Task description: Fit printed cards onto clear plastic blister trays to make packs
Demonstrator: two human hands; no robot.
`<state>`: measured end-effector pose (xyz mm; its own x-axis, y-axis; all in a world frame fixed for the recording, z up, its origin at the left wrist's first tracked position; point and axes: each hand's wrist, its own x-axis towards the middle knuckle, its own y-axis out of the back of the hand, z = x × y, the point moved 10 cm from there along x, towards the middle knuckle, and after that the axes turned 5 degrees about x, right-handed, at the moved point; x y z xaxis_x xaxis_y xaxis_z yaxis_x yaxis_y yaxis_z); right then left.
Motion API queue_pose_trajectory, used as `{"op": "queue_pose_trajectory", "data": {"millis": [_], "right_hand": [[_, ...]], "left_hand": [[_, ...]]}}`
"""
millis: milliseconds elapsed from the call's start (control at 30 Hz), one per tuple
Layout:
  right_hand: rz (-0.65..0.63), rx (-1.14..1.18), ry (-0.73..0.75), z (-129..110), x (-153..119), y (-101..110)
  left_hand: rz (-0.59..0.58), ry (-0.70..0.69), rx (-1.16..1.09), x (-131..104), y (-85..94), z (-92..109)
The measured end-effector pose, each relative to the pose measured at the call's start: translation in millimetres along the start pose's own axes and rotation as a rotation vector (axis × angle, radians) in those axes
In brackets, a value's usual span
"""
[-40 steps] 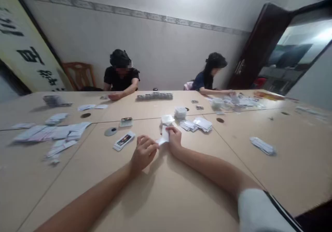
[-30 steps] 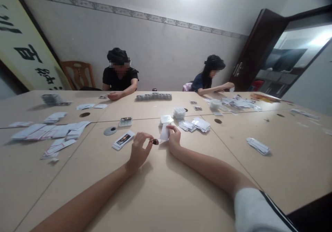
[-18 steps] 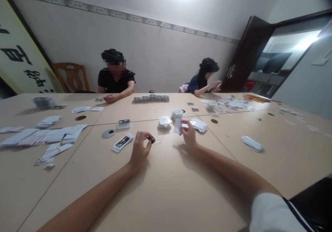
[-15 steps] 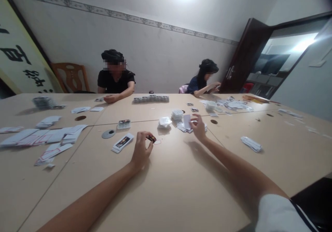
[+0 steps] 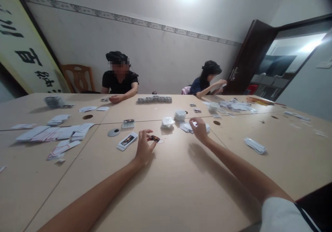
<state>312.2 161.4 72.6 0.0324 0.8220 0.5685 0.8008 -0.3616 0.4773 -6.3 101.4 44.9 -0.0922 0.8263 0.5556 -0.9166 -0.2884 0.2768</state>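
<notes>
My left hand (image 5: 144, 147) is closed on a small dark printed card (image 5: 155, 138), pinched just above the table. Below the card's right end lies a small white piece with a red outline (image 5: 161, 141). My right hand (image 5: 199, 130) hovers at a loose pile of white cards (image 5: 186, 127), its fingers loosely bent and apart, with no card visible in them. To the left of my left hand lies a stack of white cards with a dark picture on top (image 5: 127, 141). A clear plastic case with a dark printed top (image 5: 128, 123) sits behind that stack.
Two clear-white stacks (image 5: 167, 122) stand beyond my hands. White sheets (image 5: 57, 133) spread at the left; a bundle of white strips (image 5: 255, 146) lies at the right. Across the table sit two people, near a row of small cases (image 5: 154, 100) and scattered white papers (image 5: 237, 105).
The white card that my right hand held up is gone from its fingers. My left hand still holds the dark card. The whole view has shifted slightly.
</notes>
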Motion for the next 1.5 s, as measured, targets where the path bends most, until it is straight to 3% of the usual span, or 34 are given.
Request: {"op": "queue_pose_trajectory", "data": {"millis": [167, 267, 500, 700, 867, 1200, 1500], "right_hand": [[-0.175, 0.205, 0.153, -83, -59, -93], [-0.169, 0.301, 0.124, -106, -70, -122], [-0.104, 0.466, -0.046, -97, -48, -145], [-0.213, 0.586, -0.154, -71, -49, -169], [-0.251, 0.649, -0.178, -67, -48, -175], [-0.157, 0.729, 0.017, -106, -57, -153], [-0.127, 0.781, -0.016, -97, -56, -154]], "left_hand": [[0.016, 0.085, -0.112, 2, 1.3, -16], [0.025, 0.114, -0.133, 2, 4.3, -18], [0.009, 0.135, -0.150, 0, 4.8, -13], [0.002, 0.184, -0.148, 0, 5.1, -19], [0.038, 0.215, -0.135, -1, 9.5, -22], [0.060, 0.232, -0.130, 1, 15.2, -30], [-0.040, 0.240, -0.058, 2, 9.7, -47]]}}
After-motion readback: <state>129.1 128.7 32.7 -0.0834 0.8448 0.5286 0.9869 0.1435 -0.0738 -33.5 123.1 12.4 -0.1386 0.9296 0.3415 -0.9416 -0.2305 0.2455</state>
